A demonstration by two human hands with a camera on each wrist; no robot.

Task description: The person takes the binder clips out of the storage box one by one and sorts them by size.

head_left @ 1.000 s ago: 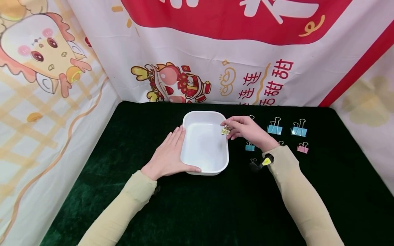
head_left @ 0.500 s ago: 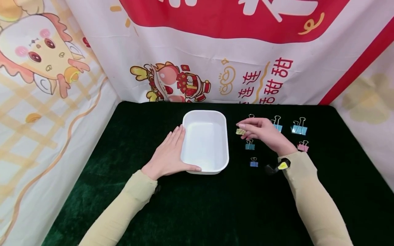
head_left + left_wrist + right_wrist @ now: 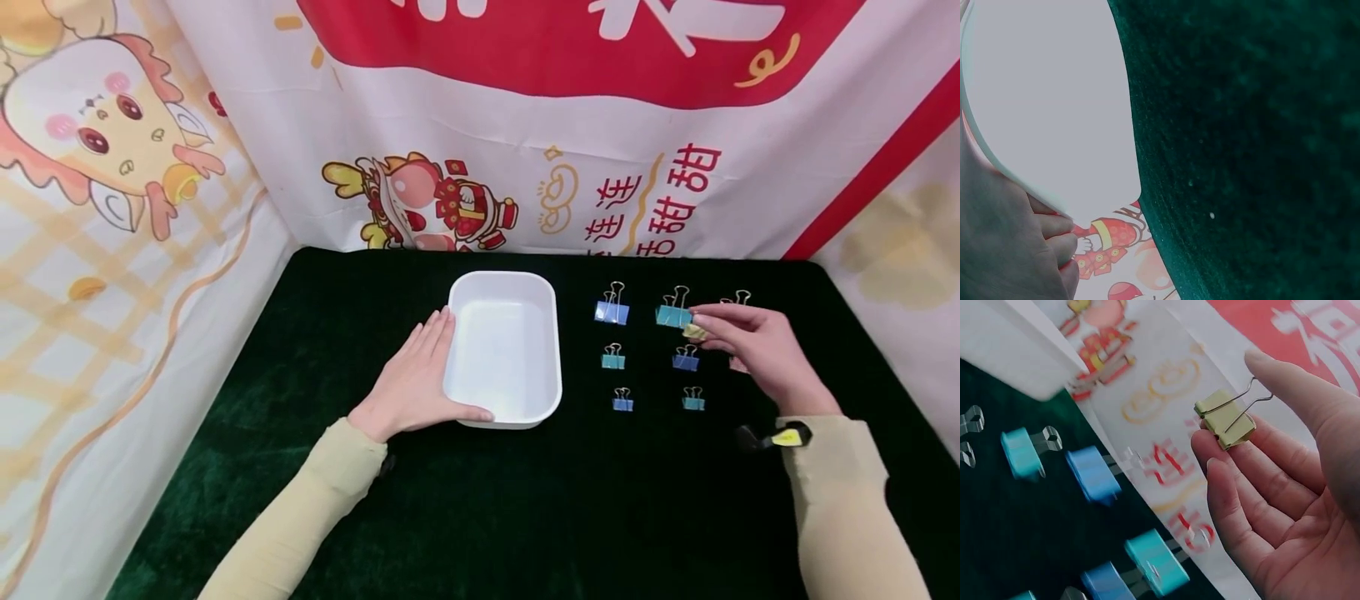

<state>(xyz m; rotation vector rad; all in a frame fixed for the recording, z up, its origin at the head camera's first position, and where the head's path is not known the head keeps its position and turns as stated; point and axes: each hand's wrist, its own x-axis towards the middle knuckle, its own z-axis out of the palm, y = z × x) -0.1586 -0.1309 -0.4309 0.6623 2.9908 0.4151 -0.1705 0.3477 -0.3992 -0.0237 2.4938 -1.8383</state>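
Observation:
A yellow binder clip (image 3: 694,332) is pinched in my right hand (image 3: 765,354), above the clips at the right. In the right wrist view, the clip's wire handles (image 3: 1235,412) point toward the thumb, and its body lies by the curled fingers. My left hand (image 3: 412,375) rests against the left side of a white plastic basin (image 3: 504,350). Its fingers lie straight along the side, with the thumb at the near rim. Nearest to the right hand are a teal binder clip (image 3: 673,317) and a pink binder clip (image 3: 738,364), the pink one partly covered by the hand.
Binder clips stand in rows right of the basin: a large blue clip (image 3: 612,312), a small teal clip (image 3: 613,361), a dark blue clip (image 3: 686,362) and others. Dark green cloth (image 3: 525,508) covers the table. A printed curtain (image 3: 450,117) hangs behind.
My right hand has moved right from the basin's right rim, carrying the yellow clip over to the far-right clips. Clips it covered before now show. The left hand stays put.

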